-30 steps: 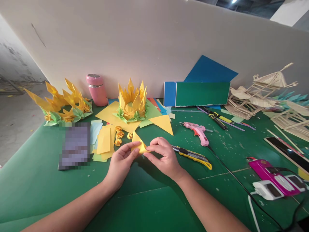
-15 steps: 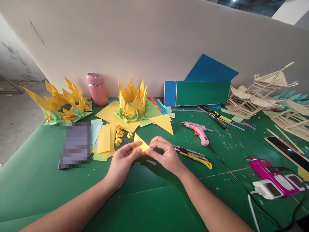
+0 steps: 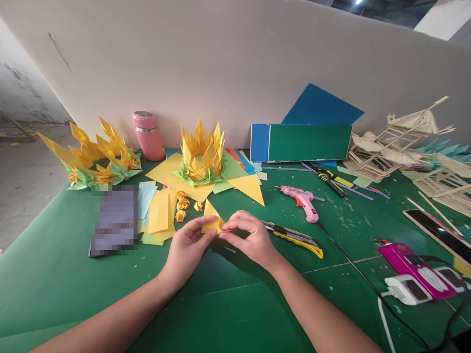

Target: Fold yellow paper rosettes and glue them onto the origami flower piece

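A small folded piece of yellow paper [image 3: 210, 212] is held up between both hands over the green table. My left hand [image 3: 187, 247] pinches its left side between thumb and fingers. At its lower right corner, my right hand [image 3: 251, 239] grips the paper between thumb and forefinger. A crease runs down near the right fingertips, and the fingers hide part of the edge. Just behind the paper lie several small yellow paper roses [image 3: 181, 204]. Left of them is a stack of yellow paper pieces [image 3: 159, 212]. A utility knife [image 3: 294, 238] lies beside my right hand.
Two yellow paper crowns with green leaves, one left [image 3: 100, 166] and one centre [image 3: 200, 159], stand at the back. A pink flask [image 3: 148, 137] is between them. To the right are a pink glue gun [image 3: 301, 201], a magenta power strip [image 3: 419, 269] and wooden stick models [image 3: 397, 142].
The right corner of the yellow paper has been bent inward, and a crease now shows near my right fingertips. My right hand has shifted slightly left, closer to my left hand.
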Tool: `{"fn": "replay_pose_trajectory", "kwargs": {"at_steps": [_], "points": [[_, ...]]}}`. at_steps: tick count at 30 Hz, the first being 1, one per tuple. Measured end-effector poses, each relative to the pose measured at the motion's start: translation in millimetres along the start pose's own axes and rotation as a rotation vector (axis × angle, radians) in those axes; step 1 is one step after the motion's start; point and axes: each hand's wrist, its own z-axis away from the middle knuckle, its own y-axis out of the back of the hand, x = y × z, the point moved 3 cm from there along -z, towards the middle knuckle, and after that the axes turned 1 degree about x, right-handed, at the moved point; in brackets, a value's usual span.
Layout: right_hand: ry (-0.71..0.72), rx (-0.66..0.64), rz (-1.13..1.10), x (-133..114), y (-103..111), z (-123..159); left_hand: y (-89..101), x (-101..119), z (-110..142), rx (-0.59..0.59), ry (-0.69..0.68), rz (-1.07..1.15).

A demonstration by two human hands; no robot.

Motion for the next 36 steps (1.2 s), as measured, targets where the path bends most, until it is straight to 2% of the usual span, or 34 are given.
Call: {"fn": "replay_pose_trajectory", "kwargs": {"at_steps": [8,13,16,20,27,30,36], "points": [[0.064,-0.003,0.064,0.5,-2.1,0.8,1.5,-0.7,-1.4,0.024,-0.026,-0.051],[0.061,-0.021,0.056,-1.9,-3.9,0.1,0.1,4.5,0.3,-0.002,-0.189,-0.199],[0.049,-0.019,0.042,-3.2,-4.1,-0.1,0.4,5.7,0.6,0.006,-0.225,-0.223],[0.032,-0.023,0.041,-2.4,-3.4,0.0,1.7,5.4,0.0,0.038,-0.206,-0.207],[0.048,-0.024,0.040,1.7,-3.5,0.7,1.7,0.0,-0.6,-0.001,-0.050,-0.076],[0.050,-0.037,0.062,1.3,-4.5,0.5,1.5,0.5,-0.2,-0.019,-0.098,-0.127],[-0.035,-0.031,0.078,-0.1,-6.4,-0.7,0.1,1.4,-0.2,-0.068,-0.189,-0.186]]}}
